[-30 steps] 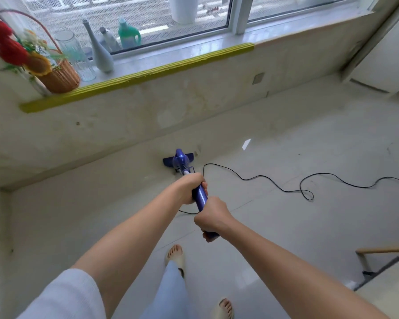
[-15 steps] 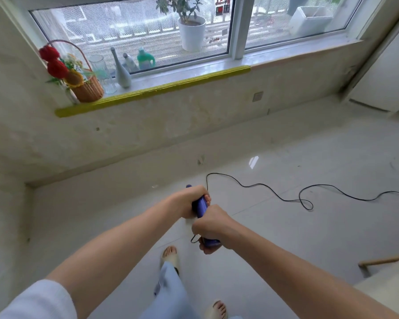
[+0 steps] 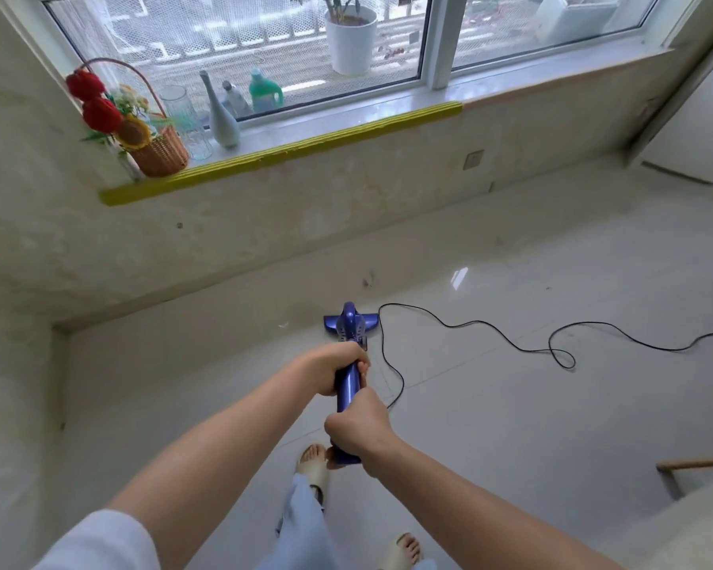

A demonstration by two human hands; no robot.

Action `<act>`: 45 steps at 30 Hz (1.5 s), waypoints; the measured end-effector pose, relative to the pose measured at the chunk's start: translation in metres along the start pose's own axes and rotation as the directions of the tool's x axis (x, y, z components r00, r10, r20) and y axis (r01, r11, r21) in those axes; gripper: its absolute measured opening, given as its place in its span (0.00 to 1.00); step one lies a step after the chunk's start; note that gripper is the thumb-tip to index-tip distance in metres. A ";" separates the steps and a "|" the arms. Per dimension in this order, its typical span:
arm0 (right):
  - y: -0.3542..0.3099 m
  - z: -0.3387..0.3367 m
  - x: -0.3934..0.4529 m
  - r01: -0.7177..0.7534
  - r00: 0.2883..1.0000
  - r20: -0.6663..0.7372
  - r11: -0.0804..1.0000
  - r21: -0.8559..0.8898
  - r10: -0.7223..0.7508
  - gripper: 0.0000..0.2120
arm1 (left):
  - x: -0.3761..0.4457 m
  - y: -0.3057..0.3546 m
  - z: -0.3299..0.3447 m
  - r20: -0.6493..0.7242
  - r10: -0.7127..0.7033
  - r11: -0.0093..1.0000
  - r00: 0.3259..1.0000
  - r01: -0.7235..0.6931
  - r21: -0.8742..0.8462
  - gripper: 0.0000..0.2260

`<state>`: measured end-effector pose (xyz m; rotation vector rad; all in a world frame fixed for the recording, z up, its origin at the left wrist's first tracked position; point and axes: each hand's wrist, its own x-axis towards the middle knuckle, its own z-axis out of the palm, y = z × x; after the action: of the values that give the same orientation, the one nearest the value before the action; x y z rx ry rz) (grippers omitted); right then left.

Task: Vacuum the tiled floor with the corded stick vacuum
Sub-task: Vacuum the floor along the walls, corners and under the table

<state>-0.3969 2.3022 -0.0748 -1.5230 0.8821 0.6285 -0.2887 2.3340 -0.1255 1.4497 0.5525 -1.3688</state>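
A blue stick vacuum (image 3: pixel 348 329) stands on the pale tiled floor (image 3: pixel 511 425), its flat head close to the low wall under the window. My left hand (image 3: pixel 335 370) grips the blue handle higher up the shaft. My right hand (image 3: pixel 357 425) grips the handle's near end, just below the left. The black power cord (image 3: pixel 511 335) runs from the vacuum body to the right across the tiles, with one loop in it, and another stretch curves back toward my hands.
A low marble wall (image 3: pixel 264 228) with a yellow-edged sill (image 3: pixel 289 152) closes the far side. On the sill stand a flower basket (image 3: pixel 153 146), a glass jar and a white vase (image 3: pixel 223 117). A wooden chair leg (image 3: pixel 696 464) is at the right. My sandalled feet (image 3: pixel 313 462) are below my hands.
The vacuum head, hidden behind my hands half a second ago, is pushed forward into sight toward the wall again. The view has shifted slightly; both hands keep their grip.
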 end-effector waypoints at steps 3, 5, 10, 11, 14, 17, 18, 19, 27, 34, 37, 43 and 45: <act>-0.018 0.016 0.021 -0.024 0.998 -0.063 0.998 0.056 0.027 0.21 | 0.019 0.023 -0.018 -0.013 -0.011 0.997 1.000 0.013 0.081 0.06; -0.036 0.027 0.036 -0.036 0.995 -0.092 0.989 0.141 0.050 0.21 | 0.026 0.046 -0.031 -0.014 -0.028 0.985 1.000 0.030 0.171 0.06; -0.098 0.064 0.086 -0.029 0.990 -0.129 0.964 0.264 0.065 0.24 | 0.039 0.112 -0.078 0.026 -0.017 0.973 1.000 0.010 0.229 0.06; -0.112 0.074 0.100 -0.035 0.989 -0.129 0.961 0.274 0.073 0.24 | 0.046 0.126 -0.092 0.031 -0.016 0.970 0.999 0.008 0.242 0.06; -0.139 0.085 0.130 -0.025 0.986 -0.155 0.963 0.268 0.069 0.24 | 0.064 0.156 -0.115 0.039 -0.010 0.967 0.999 0.000 0.255 0.06; -0.152 0.078 0.158 -0.019 0.982 -0.184 0.983 0.182 0.053 0.22 | 0.088 0.176 -0.123 0.052 -0.015 0.977 0.999 0.004 0.212 0.06; -0.152 0.072 0.163 -0.023 0.980 -0.192 0.989 0.145 0.051 0.21 | 0.094 0.178 -0.121 0.060 -0.011 0.981 0.998 -0.001 0.194 0.06; -0.150 0.065 0.168 -0.031 0.978 -0.202 0.993 0.111 0.053 0.19 | 0.100 0.179 -0.117 0.068 -0.005 0.983 0.998 -0.007 0.185 0.06; -0.142 0.027 0.184 -0.090 0.955 -0.284 0.996 -0.016 0.081 0.14 | 0.125 0.186 -0.087 0.109 0.038 0.985 0.993 -0.055 0.162 0.08; -0.128 0.017 0.165 -0.081 0.959 -0.277 0.993 -0.088 0.054 0.13 | 0.119 0.170 -0.073 0.087 0.033 0.988 0.996 -0.046 0.151 0.06; -0.123 0.006 0.146 -0.091 0.961 -0.272 0.989 -0.115 0.057 0.13 | 0.106 0.158 -0.061 0.082 0.020 0.990 0.996 -0.031 0.135 0.05; -0.095 -0.016 0.105 -0.102 0.971 -0.231 0.985 -0.138 0.068 0.18 | 0.078 0.121 -0.031 0.075 0.008 0.998 0.997 -0.012 0.058 0.02; -0.078 -0.025 0.082 -0.094 0.977 -0.202 0.983 -0.160 0.061 0.20 | 0.063 0.100 -0.015 0.065 0.001 1.000 0.998 -0.002 0.010 0.02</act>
<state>-0.2886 2.2635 -0.0924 -1.7312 1.0650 0.6296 -0.1799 2.2907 -0.1507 1.4087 0.5033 -1.4138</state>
